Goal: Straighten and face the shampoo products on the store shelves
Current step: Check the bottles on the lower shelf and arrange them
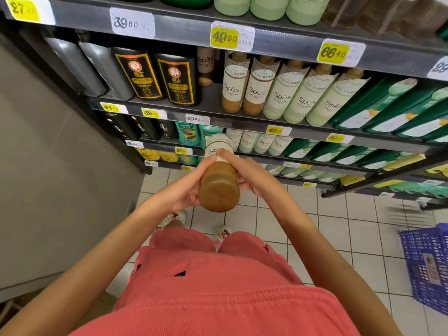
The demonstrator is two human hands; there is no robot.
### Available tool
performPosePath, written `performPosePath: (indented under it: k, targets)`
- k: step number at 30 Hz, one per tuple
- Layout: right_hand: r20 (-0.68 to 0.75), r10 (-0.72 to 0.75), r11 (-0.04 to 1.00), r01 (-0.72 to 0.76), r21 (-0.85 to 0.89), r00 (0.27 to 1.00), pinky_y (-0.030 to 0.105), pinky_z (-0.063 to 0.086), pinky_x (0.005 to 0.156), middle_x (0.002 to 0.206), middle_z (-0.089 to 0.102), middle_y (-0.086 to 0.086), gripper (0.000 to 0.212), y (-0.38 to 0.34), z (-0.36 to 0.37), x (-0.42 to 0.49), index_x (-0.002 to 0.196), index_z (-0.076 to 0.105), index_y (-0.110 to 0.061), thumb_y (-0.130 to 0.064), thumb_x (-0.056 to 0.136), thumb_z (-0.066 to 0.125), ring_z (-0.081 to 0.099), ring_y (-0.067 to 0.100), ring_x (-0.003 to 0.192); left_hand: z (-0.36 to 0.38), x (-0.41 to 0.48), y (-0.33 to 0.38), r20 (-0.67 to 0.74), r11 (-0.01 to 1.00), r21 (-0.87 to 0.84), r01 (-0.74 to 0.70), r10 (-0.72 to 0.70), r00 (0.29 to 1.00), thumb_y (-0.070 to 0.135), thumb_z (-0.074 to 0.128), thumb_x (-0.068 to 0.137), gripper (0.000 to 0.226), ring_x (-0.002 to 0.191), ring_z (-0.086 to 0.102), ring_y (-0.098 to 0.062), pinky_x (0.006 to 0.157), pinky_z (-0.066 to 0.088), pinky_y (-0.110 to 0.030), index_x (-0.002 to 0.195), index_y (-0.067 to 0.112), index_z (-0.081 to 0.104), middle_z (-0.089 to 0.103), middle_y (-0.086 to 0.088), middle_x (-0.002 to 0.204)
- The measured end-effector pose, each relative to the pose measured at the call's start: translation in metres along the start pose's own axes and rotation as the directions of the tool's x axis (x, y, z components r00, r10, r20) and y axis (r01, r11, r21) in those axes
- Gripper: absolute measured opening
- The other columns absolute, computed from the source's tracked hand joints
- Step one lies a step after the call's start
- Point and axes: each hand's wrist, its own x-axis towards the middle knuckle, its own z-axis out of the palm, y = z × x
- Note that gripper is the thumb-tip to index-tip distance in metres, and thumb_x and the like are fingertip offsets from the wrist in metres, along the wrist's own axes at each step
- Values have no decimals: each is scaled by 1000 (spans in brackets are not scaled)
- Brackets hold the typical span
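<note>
I hold a brown Spes shampoo bottle (219,183) with a white label out in front of the shelves, its base toward me. My left hand (188,187) grips its left side and my right hand (252,177) its right side. On the middle shelf (208,106) stand two brown Spes bottles (244,86) and several pale green ones (300,98). One more brown Spes bottle (205,66) sits far back in a gap beside two black bottles (157,76).
Dark green bottles (388,107) fill the shelf's right side. Lower shelves hold teal, black, yellow and green bottles. A grey wall (48,154) bounds the left. A blue basket (426,265) stands on the white tiled floor at right.
</note>
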Motion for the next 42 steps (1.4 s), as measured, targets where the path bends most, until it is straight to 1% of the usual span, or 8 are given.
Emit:
performPosePath:
  k: [3, 10, 12, 16, 22, 26, 33, 42]
  targets:
    - [13, 0, 999, 0, 34, 1000, 24, 56, 59, 101, 70, 14, 61, -3, 3, 2, 114, 60, -6, -58, 82, 59, 69, 21, 82, -3, 1, 0, -20, 999, -38, 18, -19, 1000, 64, 38, 82, 43, 74, 71, -10, 57, 56, -24, 101, 31, 58, 75, 0, 82]
    - [67, -185, 982, 183, 45, 980, 39, 49, 98, 123, 63, 7, 40, -5, 14, 0, 124, 54, -17, -43, 95, 47, 61, 20, 111, -6, 4, 1, -194, 990, 69, -125, 137, 971, 35, 58, 85, 48, 96, 64, -10, 72, 56, -25, 126, 13, 45, 60, -8, 121]
    - [82, -309, 951, 309, 23, 947, 27, 51, 92, 111, 66, -3, 15, -4, 17, 2, 110, 55, -31, -33, 96, 51, 63, 9, 104, -7, 7, -4, -238, 966, 179, -187, 227, 944, 28, 60, 87, 42, 98, 63, -12, 75, 56, -25, 122, 11, 45, 58, -9, 119]
    - [-29, -458, 889, 457, -42, 889, 15, 51, 80, 101, 66, -8, 23, -5, 25, 15, 109, 56, -29, -18, 90, 63, 63, -3, 93, -10, 18, -6, -328, 926, 284, -249, 337, 883, 28, 66, 83, 40, 104, 58, -15, 84, 51, -29, 115, 12, 49, 59, -6, 111]
    - [-45, -383, 923, 380, -64, 923, 8, 49, 68, 96, 65, -6, 25, -23, 20, 47, 98, 55, -32, -14, 86, 67, 62, -7, 82, -24, 43, 12, -363, 947, 244, -211, 291, 885, 26, 65, 83, 38, 103, 58, -24, 88, 50, -38, 114, 12, 49, 57, -5, 105]
    - [-283, -257, 967, 247, -70, 924, -1, 40, 49, 89, 52, -15, 54, -34, 25, 80, 119, 45, -16, -28, 77, 77, 53, -7, 73, -37, 71, 25, -389, 954, 216, -206, 277, 878, 26, 62, 86, 46, 113, 56, -24, 96, 48, -43, 127, 14, 45, 56, -8, 122]
    - [-557, -347, 933, 337, -126, 754, -2, 38, 53, 79, 56, -19, 48, -49, 36, 132, 99, 48, -19, -28, 68, 83, 54, -16, 64, -66, 123, 42, -335, 903, 247, -353, 421, 843, 13, 53, 92, 36, 93, 51, 13, 72, 41, 2, 127, 19, 45, 54, 15, 110]
    - [-710, -446, 873, 439, -211, 545, 30, 49, 85, 103, 62, 3, 56, -67, 38, 167, 110, 53, -11, -24, 66, 84, 60, 23, 102, -76, 153, 61, -483, 828, 349, -438, 560, 673, -1, 57, 85, 33, 98, 55, -4, 82, 46, -10, 111, 19, 56, 59, 3, 106]
